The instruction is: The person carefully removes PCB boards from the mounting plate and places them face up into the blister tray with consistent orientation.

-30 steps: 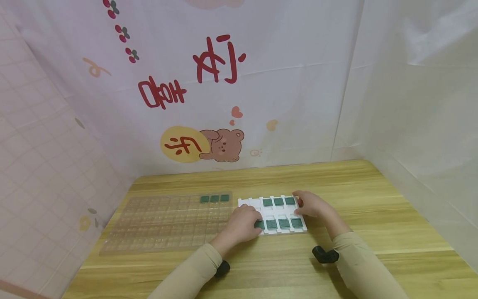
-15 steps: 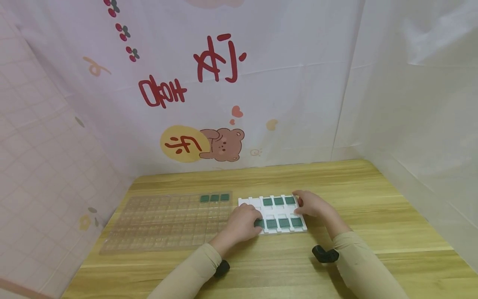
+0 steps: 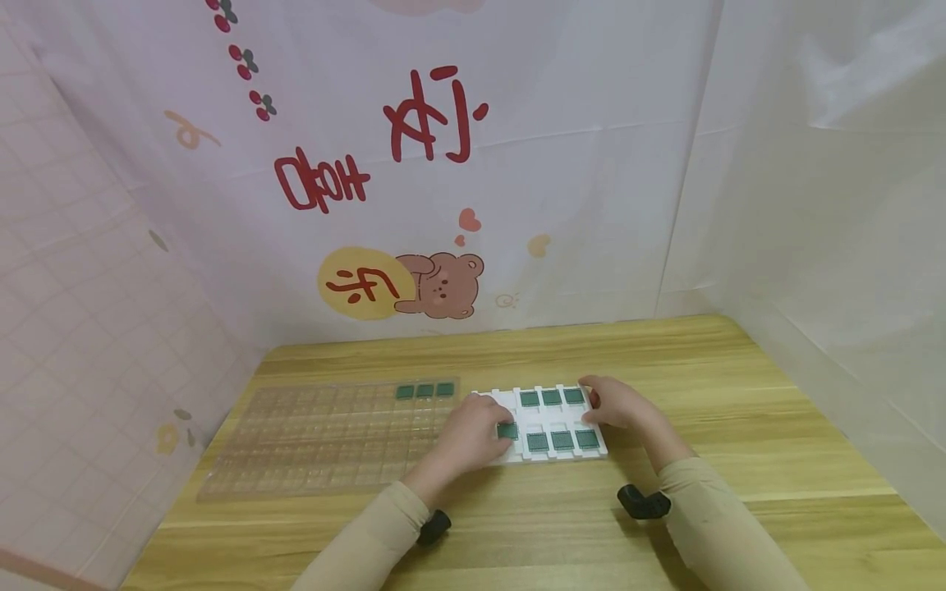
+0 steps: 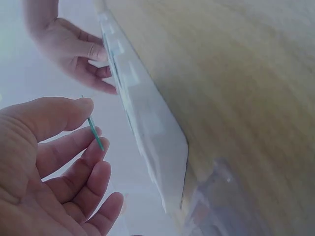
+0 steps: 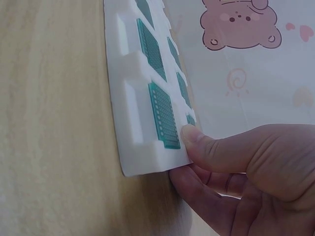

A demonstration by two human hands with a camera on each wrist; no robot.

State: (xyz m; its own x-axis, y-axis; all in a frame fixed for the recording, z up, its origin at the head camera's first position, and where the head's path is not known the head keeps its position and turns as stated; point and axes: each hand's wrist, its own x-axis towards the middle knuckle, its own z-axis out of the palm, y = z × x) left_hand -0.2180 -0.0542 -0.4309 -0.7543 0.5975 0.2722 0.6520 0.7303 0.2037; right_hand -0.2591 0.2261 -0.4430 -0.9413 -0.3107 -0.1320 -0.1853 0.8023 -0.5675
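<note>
Between thumb and fingertips my left hand (image 3: 470, 433) pinches a small green circuit board (image 3: 507, 431), seen edge-on as a thin green board (image 4: 96, 132) in the left wrist view. It is held above the left end of a white tray (image 3: 547, 423). My right hand (image 3: 619, 402) grips the tray's right end, thumb on top and fingers beneath, as the right wrist view shows. Two rows of green boards (image 5: 164, 115) sit in the tray's slots, three in the far row and three in the near row.
To the left on the wooden table (image 3: 562, 525) lies a clear compartment tray (image 3: 318, 439), with three green boards (image 3: 424, 391) in its far right corner. A printed curtain (image 3: 576, 205) stands behind the table, and more sheets hang at the sides.
My left hand has lifted a green board out of the tray's near row and moved slightly left with it. The right hand and the white tray have stayed put.
</note>
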